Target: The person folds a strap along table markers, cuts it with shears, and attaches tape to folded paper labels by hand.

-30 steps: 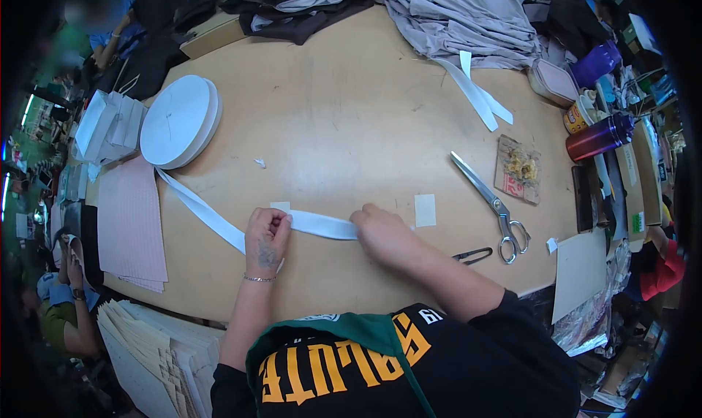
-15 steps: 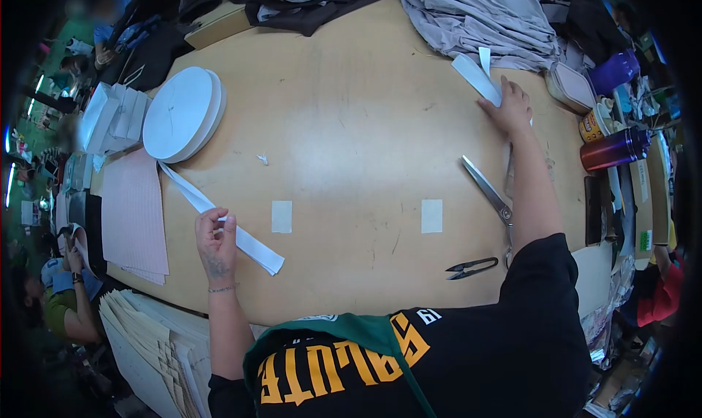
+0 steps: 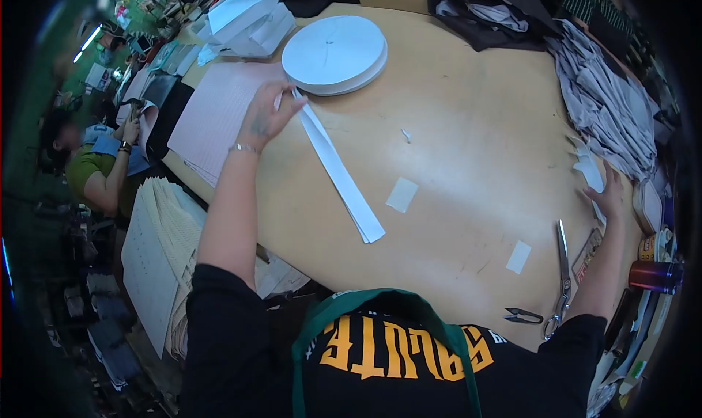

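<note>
The left hand [image 3: 272,112] is at the upper end of the long white strip [image 3: 336,168], just beside the white roll [image 3: 335,51] towards the far left corner of the worktop [image 3: 453,118]. Its thumb and fingertips are at the strip, but whether the grip is closed on it cannot be told. The strip lies slantwise from the roll towards the near edge, its free end flat on the wood.

The right hand [image 3: 608,195] reaches to the right edge with an open grip, fingers spread, at the short white strips [image 3: 587,168] beside the heap of grey cloth [image 3: 610,96]. Whether it touches them is unclear. The scissors [image 3: 563,272] lie near the right forearm, with black snips [image 3: 523,316] beside their handles. Pink sheets [image 3: 223,115] lie along the left edge.
</note>
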A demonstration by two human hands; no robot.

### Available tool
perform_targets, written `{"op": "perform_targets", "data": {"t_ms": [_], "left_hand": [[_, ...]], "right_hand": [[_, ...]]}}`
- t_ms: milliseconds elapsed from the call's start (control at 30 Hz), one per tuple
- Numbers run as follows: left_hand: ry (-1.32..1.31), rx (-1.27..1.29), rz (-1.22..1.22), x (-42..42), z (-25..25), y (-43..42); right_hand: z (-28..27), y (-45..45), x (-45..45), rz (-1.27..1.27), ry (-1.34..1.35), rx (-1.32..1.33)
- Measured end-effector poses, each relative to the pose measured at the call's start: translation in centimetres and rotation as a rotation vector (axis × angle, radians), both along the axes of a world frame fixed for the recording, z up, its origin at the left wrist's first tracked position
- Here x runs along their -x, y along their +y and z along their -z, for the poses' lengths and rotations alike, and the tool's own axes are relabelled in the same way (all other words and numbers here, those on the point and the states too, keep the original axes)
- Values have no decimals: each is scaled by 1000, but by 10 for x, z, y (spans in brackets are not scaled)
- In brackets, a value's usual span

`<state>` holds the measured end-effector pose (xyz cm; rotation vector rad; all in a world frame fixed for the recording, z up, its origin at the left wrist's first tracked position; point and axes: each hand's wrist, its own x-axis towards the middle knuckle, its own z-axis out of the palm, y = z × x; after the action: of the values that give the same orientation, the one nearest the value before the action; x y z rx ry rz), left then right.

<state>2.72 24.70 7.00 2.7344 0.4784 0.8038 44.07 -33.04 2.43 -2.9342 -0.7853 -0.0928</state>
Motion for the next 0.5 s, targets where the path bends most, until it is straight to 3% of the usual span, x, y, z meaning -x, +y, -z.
{"op": "perform_targets", "data": {"t_ms": [33,100,167,200,267,400,500], "left_hand": [[5,-21,13,-6,-5,13],[-1,277,-79,-18,-26,36],[10,364,-136,-29,-34,70],[104,376,-186,-38,-35,96],[295,392,-267,-59,-34,141],[285,383,-195,-104,-27,165],[332,456,-155,-139,-22,183]], "right_hand": [[2,4,3,-47,-87,-59],[7,22,22,-106,-149,-253],[6,68,73,-43,53,-442],[7,98,105,-2,279,-498],[-9,169,188,-128,609,-582],[-8,271,285,-253,919,-530],[-12,331,320,-225,990,-656]]}}
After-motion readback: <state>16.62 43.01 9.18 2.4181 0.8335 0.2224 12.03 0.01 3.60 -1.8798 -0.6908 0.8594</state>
